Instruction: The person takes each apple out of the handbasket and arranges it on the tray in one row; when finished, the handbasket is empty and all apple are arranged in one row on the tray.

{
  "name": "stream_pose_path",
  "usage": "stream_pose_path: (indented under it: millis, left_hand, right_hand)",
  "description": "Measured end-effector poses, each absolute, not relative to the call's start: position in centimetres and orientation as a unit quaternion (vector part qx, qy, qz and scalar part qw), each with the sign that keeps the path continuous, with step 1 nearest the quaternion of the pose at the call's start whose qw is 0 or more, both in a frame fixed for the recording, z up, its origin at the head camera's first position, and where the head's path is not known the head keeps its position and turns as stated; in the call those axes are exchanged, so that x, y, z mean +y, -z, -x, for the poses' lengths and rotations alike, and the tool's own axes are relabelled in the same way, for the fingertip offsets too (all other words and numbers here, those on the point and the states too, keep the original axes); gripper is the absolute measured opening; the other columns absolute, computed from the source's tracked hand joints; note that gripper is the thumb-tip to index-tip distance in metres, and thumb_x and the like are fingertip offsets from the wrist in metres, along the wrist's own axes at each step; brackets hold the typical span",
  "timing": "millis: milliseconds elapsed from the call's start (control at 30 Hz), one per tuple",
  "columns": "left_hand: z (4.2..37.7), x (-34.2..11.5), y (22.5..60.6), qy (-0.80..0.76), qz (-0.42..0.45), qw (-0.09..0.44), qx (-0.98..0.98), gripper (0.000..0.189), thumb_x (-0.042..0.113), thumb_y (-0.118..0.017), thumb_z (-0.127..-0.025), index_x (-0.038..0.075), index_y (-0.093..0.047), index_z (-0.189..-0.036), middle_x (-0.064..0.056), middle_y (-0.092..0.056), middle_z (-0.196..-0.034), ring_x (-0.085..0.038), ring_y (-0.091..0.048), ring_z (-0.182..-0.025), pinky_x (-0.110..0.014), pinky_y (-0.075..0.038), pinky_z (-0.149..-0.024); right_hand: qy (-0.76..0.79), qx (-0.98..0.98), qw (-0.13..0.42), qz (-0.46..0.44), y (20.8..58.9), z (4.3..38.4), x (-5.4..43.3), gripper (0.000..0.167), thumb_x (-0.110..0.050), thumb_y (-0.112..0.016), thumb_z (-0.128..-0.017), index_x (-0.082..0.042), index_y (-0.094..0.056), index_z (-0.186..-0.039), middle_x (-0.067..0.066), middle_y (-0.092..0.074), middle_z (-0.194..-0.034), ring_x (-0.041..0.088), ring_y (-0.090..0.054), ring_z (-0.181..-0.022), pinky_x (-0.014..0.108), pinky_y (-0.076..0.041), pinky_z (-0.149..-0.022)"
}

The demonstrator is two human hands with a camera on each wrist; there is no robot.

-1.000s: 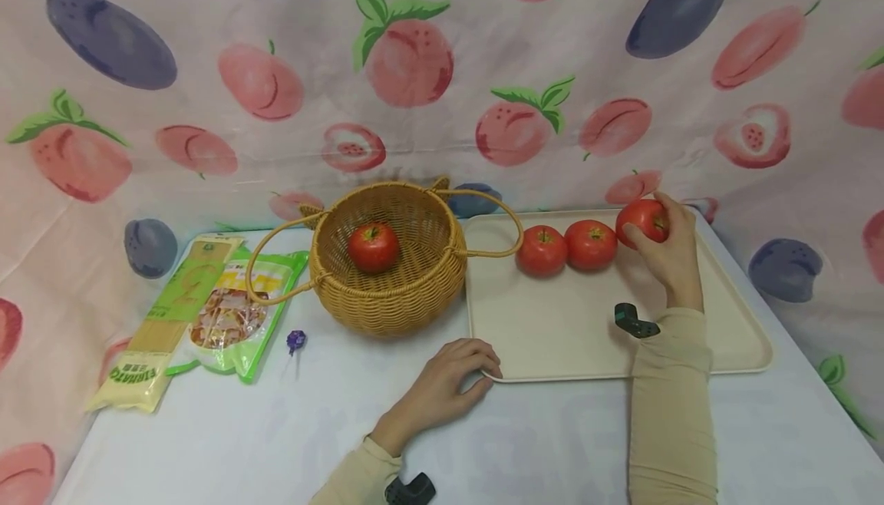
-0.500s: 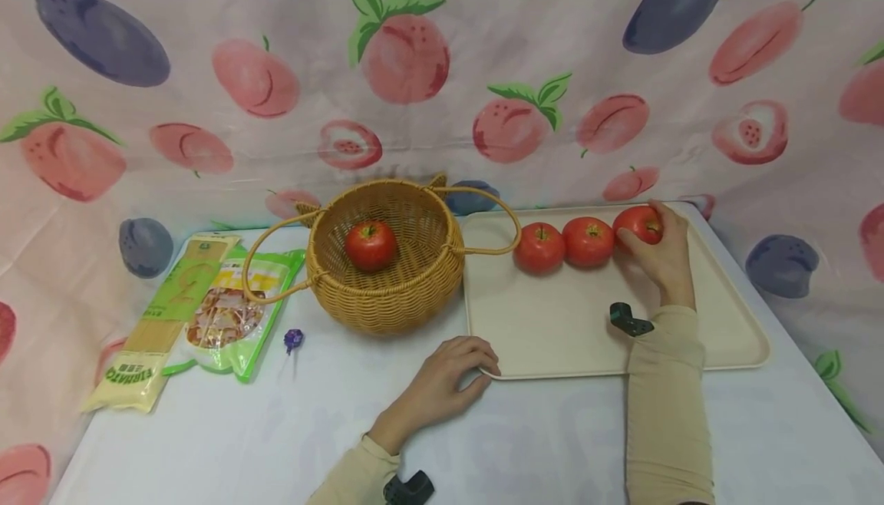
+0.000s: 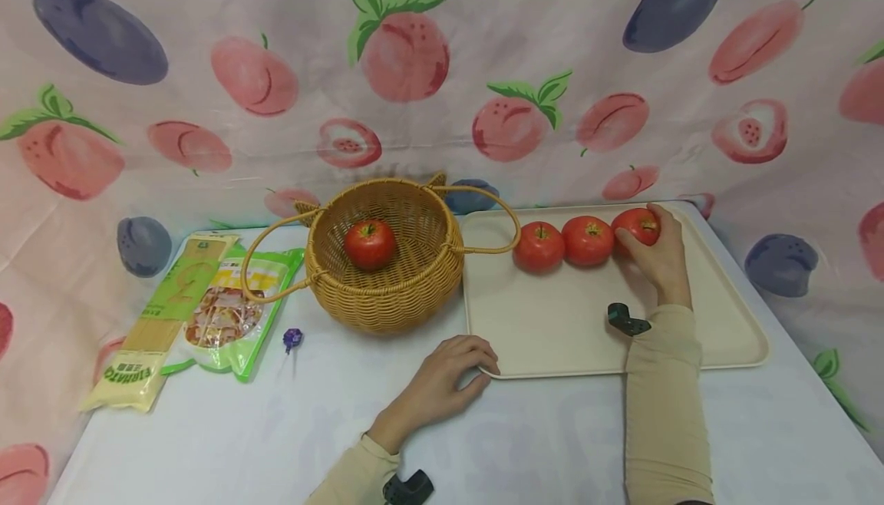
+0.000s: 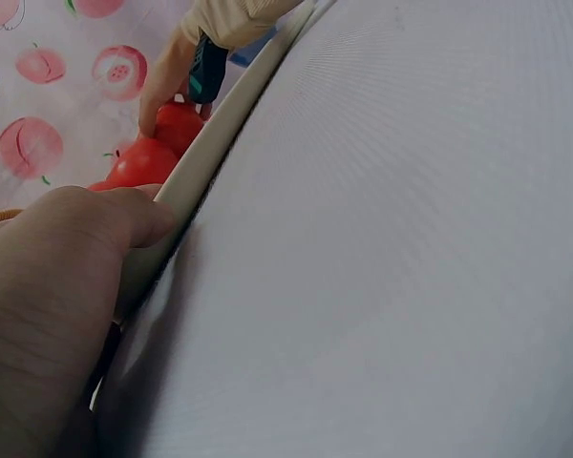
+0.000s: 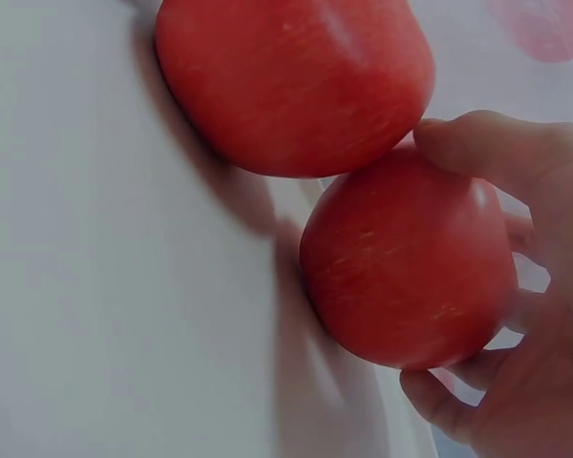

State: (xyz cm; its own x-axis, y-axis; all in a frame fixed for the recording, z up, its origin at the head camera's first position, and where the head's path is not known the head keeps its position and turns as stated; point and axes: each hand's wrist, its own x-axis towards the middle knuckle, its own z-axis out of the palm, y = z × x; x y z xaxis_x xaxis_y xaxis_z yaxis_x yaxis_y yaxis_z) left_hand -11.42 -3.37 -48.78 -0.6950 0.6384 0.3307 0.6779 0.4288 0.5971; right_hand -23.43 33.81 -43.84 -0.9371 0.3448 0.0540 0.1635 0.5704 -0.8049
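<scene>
On the tray [image 3: 552, 321], whose corner the left hand [image 3: 442, 378] loosely touches, the right-hand grip [image 3: 659, 255] curls round the rightmost apple [image 3: 635, 226]: probably firm, fairly weighty, smooth and bruisable, best held around its sides.
</scene>
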Motion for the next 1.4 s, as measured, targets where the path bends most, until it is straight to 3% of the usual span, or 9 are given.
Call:
stream_pose_path:
  millis: [333,600,900,1033,1200,1400]
  left_hand:
    - [11.4,-3.4,48.8,0.365,0.389,0.029,-0.845,0.010,0.019,-0.062,-0.090,0.025,-0.065,-0.097,0.013,-0.059,-0.112,-0.004,-0.051,-0.116,-0.029,-0.040,-0.105]
    - [11.4,-3.4,48.8,0.367,0.396,0.032,-0.841,0.011,0.018,-0.061,-0.090,0.025,-0.065,-0.097,0.013,-0.059,-0.112,-0.005,-0.051,-0.116,-0.029,-0.040,-0.104]
    - [11.4,-3.4,48.7,0.366,0.394,0.033,-0.843,0.010,0.017,-0.062,-0.090,0.024,-0.065,-0.097,0.013,-0.059,-0.111,-0.005,-0.051,-0.115,-0.029,-0.041,-0.103]
    - [11.3,-3.4,48.7,0.368,0.393,0.033,-0.842,0.010,0.017,-0.062,-0.090,0.024,-0.065,-0.097,0.012,-0.059,-0.111,-0.005,-0.051,-0.115,-0.029,-0.041,-0.104]
    - [11.3,-3.4,48.7,0.370,0.392,0.030,-0.842,0.010,0.017,-0.062,-0.090,0.024,-0.065,-0.097,0.013,-0.059,-0.111,-0.005,-0.051,-0.116,-0.029,-0.040,-0.104]
    - [11.4,-3.4,48.8,0.366,0.393,0.034,-0.843,0.010,0.018,-0.061,-0.090,0.025,-0.065,-0.097,0.013,-0.059,-0.111,-0.004,-0.051,-0.115,-0.029,-0.040,-0.105]
  right_hand:
    - [-0.444,-0.879,0.082,0.156,44.6,24.1,33.9,0.073,-0.037,-0.049,-0.094,-0.015,-0.010,-0.152,0.024,-0.015,-0.151,0.042,-0.024,-0.138,0.057,-0.021,-0.115]
    - [-0.469,-0.859,0.082,0.189,44.6,24.1,33.8,0.081,-0.039,-0.053,-0.092,-0.016,-0.003,-0.152,0.026,-0.014,-0.150,0.042,-0.023,-0.138,0.053,-0.021,-0.116]
    - [-0.476,-0.855,0.090,0.185,44.5,24.1,33.7,0.077,-0.038,-0.054,-0.092,-0.018,-0.008,-0.151,0.025,-0.017,-0.150,0.040,-0.025,-0.138,0.053,-0.022,-0.116]
    - [-0.476,-0.851,0.124,0.183,44.2,24.0,33.4,0.068,-0.033,-0.054,-0.093,-0.018,-0.018,-0.150,0.020,-0.023,-0.150,0.036,-0.029,-0.137,0.049,-0.025,-0.116]
    - [-0.478,-0.837,0.204,0.168,43.9,24.1,32.8,0.055,-0.022,-0.055,-0.092,-0.017,-0.035,-0.143,0.015,-0.031,-0.142,0.026,-0.032,-0.131,0.040,-0.031,-0.111]
    - [-0.484,-0.829,0.240,0.148,43.2,24.0,32.2,0.048,-0.019,-0.054,-0.093,-0.017,-0.042,-0.139,0.013,-0.035,-0.140,0.024,-0.032,-0.135,0.039,-0.028,-0.115]
